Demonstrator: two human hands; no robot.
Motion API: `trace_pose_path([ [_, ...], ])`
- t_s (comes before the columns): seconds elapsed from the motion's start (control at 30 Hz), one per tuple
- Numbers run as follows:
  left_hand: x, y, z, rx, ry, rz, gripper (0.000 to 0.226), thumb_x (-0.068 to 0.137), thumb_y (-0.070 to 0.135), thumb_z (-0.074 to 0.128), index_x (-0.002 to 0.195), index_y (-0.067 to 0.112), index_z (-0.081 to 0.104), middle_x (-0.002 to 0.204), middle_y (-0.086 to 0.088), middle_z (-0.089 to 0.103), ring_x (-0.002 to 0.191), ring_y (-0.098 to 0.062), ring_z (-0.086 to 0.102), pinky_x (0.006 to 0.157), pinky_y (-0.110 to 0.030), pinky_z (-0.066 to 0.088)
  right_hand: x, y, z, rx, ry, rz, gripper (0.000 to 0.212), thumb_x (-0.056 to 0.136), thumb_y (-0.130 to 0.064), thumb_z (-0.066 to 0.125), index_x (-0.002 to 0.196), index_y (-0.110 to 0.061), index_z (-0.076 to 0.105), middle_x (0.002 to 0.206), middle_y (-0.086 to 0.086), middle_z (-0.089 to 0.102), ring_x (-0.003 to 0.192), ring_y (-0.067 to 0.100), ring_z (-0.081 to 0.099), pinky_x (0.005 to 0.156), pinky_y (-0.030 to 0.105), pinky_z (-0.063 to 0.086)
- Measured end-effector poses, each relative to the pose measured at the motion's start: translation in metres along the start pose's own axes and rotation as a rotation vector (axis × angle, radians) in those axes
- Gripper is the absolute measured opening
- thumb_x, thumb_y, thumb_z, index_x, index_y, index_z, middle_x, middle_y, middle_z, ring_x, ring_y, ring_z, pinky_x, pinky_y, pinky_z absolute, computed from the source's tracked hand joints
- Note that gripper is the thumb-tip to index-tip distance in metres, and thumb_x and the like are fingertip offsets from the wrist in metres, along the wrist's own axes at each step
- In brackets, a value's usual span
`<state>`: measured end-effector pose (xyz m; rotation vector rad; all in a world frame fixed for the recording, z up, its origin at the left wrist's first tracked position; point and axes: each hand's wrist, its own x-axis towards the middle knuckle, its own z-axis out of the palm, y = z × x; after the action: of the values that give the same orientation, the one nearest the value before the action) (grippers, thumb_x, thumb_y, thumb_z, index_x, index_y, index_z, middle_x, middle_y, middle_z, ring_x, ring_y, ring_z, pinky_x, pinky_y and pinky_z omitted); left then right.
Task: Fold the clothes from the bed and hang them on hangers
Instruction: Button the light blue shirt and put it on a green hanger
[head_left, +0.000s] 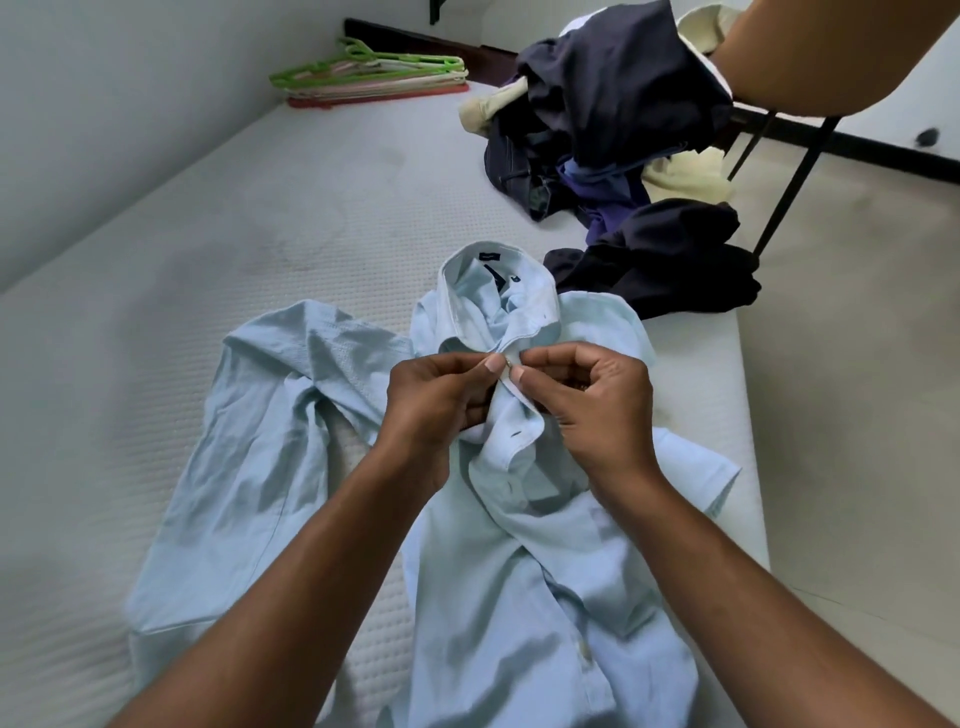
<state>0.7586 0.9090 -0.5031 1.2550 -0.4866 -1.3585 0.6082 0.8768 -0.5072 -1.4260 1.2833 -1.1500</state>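
Bare white mattress (156, 260) lay under light blue dress shirt (519, 597). Left hand (436, 400) and right hand (592, 400), both curled, each pinched its placket (519, 413) just below the collar (467, 291) at a button (508, 362). Hangers (363, 78) lay well beyond shirt. Risk judged: button could slip its hole, since the cloth was bunched.

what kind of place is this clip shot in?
Probably a bedroom: a bare white mattress against the wall, a light blue shirt spread on it beside a pile of dark clothes, and a stack of plastic hangers at its far end.
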Motion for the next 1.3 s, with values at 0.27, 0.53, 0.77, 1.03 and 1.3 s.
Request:
trace_pose_path([
  [0.27,0.007,-0.009,0.001,0.271,0.114,0.116,0.013,0.093,0.013,0.076,0.083,0.005,0.076,0.077,-0.013,0.077,0.078,-0.031,0.075,0.072,-0.041,0.061,-0.001,-0.002,0.000,0.100,-0.141,0.068,0.017,0.083,-0.022,0.089,0.092,-0.009,0.083,0.087,0.012,0.080,0.087,0.034,0.078,0.087,0.055,0.063],
  [0.53,0.008,-0.004,-0.005,0.308,-0.019,0.165,0.014,0.095,0.012,0.073,0.085,0.002,0.074,0.088,-0.024,0.075,0.078,-0.030,0.070,0.081,-0.049,0.058,0.006,-0.013,-0.007,0.279,-0.217,0.266,0.016,0.086,-0.008,0.081,0.096,0.005,0.078,0.087,0.018,0.079,0.075,0.022,0.075,0.066,0.027,0.061],
  [0.77,0.008,0.010,-0.005,0.208,0.001,0.141,0.018,0.100,0.019,0.068,0.093,0.002,0.072,0.077,-0.013,0.059,0.066,-0.017,0.057,0.057,-0.027,0.048,0.000,-0.015,-0.014,0.032,-0.144,0.222,0.024,0.100,-0.021,0.069,0.089,-0.001,0.077,0.075,0.009,0.076,0.065,0.016,0.066,0.060,0.026,0.055],
  [1.03,0.009,0.022,-0.011,0.109,0.067,0.069,0.028,0.109,0.025,0.051,0.108,0.006,0.072,0.097,-0.011,0.078,0.081,-0.025,0.070,0.074,-0.041,0.055,-0.029,-0.015,-0.001,-0.209,-0.250,0.024,0.028,0.082,-0.021,0.088,0.104,-0.024,0.071,0.086,-0.007,0.077,0.082,0.008,0.074,0.076,0.025,0.060],
  [1.3,0.013,0.029,-0.020,0.091,0.099,0.180,0.029,0.108,0.019,0.052,0.089,0.013,0.072,0.078,-0.004,0.074,0.060,-0.015,0.066,0.051,-0.028,0.053,-0.008,-0.013,-0.020,0.095,-0.193,0.091,0.015,0.079,-0.013,0.060,0.074,-0.018,0.073,0.079,0.023,0.063,0.074,0.026,0.052,0.073,0.041,0.045],
])
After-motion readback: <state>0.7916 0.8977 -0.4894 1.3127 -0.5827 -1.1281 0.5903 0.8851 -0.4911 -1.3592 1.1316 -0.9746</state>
